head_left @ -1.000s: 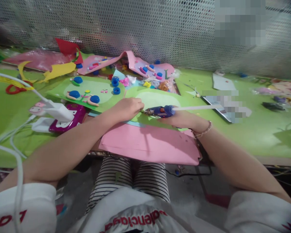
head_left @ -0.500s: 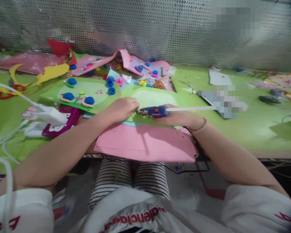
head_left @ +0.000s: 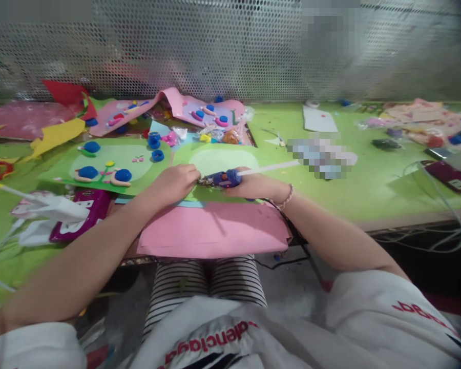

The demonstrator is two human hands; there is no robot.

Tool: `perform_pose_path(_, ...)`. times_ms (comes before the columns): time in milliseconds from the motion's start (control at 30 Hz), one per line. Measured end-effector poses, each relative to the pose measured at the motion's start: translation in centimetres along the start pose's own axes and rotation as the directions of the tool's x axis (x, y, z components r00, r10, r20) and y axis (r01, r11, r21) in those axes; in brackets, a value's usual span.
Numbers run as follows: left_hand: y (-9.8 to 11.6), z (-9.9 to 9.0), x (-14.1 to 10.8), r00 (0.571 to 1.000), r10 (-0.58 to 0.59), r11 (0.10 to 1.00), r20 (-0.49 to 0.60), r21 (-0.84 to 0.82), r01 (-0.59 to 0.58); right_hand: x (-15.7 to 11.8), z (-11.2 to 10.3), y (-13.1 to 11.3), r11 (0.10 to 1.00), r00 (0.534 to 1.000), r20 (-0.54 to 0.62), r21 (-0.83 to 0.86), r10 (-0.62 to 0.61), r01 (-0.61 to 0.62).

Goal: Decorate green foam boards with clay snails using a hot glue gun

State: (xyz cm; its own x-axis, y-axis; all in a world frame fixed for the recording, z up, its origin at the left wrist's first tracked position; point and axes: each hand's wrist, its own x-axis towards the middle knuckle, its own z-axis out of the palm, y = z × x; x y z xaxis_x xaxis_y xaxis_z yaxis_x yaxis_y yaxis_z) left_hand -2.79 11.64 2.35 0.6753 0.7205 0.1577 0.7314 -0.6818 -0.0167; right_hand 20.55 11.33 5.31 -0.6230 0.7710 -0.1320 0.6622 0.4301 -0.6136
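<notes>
My right hand (head_left: 248, 185) is wrapped round a blue glue gun (head_left: 225, 179), from whose back a long white glue stick (head_left: 271, 167) sticks out. Its nozzle points left, at the fingertips of my left hand (head_left: 180, 180). Those fingers are pinched together over the green foam sheet (head_left: 215, 154); whatever they hold is hidden. On the sheet's left half sit snail-like figures with blue shells (head_left: 86, 172), a small flower (head_left: 109, 165) and a pink butterfly (head_left: 138, 159). Two blue rings (head_left: 158, 155) stand near its top middle.
Pink sheets (head_left: 215, 230) lie at the table's front edge. Left are a purple power strip (head_left: 80, 212) with white plugs and red scissors (head_left: 0, 169). Behind lies a pink decorated sheet (head_left: 169, 97). A white card (head_left: 320, 119) and foam scraps (head_left: 418, 118) are at right.
The view has shifted to the right, so things appear further left, and a second purple power strip shows at right. Both hands stay close together, with the glue gun still in my right hand.
</notes>
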Motion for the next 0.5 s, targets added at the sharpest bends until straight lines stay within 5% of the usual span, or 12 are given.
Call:
perform_pose_path(167,0.26,-0.28,0.01,1.0,-0.009,1.0,0.02,-0.005,0.009,0.08,0.28,0.03,0.989,0.988,-0.041,-0.018,0.147,-0.148)
perform_pose_path(500,-0.05,0.34,-0.01,1.0,-0.006,1.0,-0.027,-0.002,0.006,0.24,0.17,0.32,1.0,0.999,-0.051,-0.004,-0.005,0.005)
